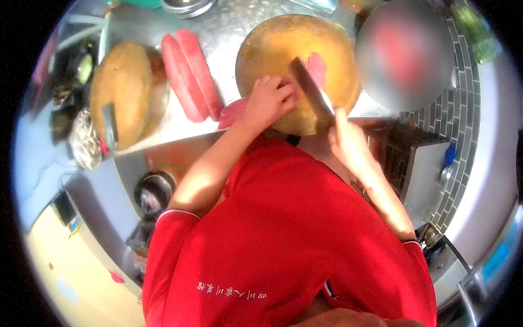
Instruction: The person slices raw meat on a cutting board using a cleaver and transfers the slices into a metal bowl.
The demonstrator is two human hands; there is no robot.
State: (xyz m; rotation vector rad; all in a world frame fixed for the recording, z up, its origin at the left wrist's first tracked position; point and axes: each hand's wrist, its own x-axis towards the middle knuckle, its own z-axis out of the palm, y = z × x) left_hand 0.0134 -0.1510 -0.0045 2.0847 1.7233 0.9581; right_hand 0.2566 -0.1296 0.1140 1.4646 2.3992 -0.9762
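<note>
"Where do our hands stand on the round chopping board [261,49]?"

"Our right hand [348,143] is by its near right edge, closed around the handle of a cleaver [309,84]. The blade slants from there toward the middle of the board."

"And our left hand [267,102]?"

"Over the near left edge, fingers bent above a piece of red meat [233,113]. We can't tell whether they pinch it or only press on it. The meat shows on the left of that hand, out past the board's edge, near the front edge of the metal counter [222,60]."

"Do we have any meat on the other side of the blade?"

"Yes, a thin pink slice [317,70], lying flat just beside it, right of the board's middle."

"What else do we see on the counter?"

"Two long red strips [188,73] side by side, left of the board and reaching toward the front edge. Near the counter's left end we have a second round board [122,82], with another knife [110,125] lying at its near left edge. A metal bowl [188,7] sits by the far edge."
</note>
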